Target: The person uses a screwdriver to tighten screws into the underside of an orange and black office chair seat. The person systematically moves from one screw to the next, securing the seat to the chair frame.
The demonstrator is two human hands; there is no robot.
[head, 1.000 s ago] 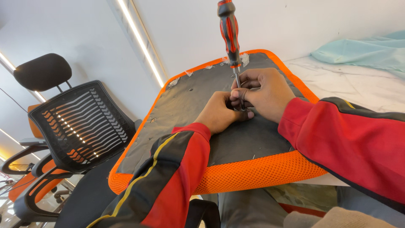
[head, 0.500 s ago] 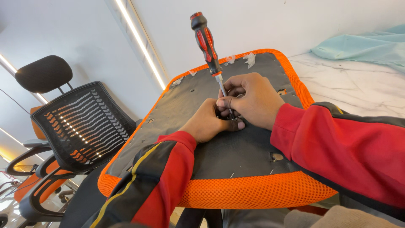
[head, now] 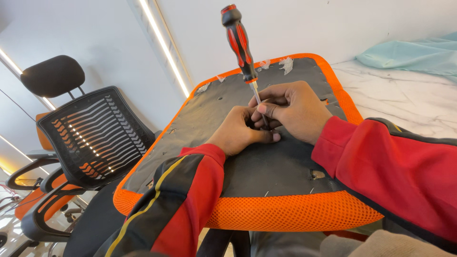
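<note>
An upturned chair seat (head: 190,123), dark grey underneath with an orange mesh rim (head: 285,214), lies in front of me. A red and black screwdriver (head: 240,40) stands tilted with its tip on the seat's underside. My right hand (head: 297,109) pinches the metal shaft low down. My left hand (head: 240,133) presses on the seat right beside the tip, fingers curled against the right hand. What lies under the tip is hidden by my fingers. Both sleeves are red and black.
A black mesh office chair (head: 90,143) with a headrest and armrests stands at the left, an orange chair partly behind it. A marble-patterned surface (head: 404,100) at the right carries a pale teal cloth (head: 409,54). Scraps of torn tape cling to the seat's far edge.
The view has shifted slightly, so the seat and hands sit a little lower. The screwdriver handle has leaned over to the left. Both hands stay at the same spot on the seat.
</note>
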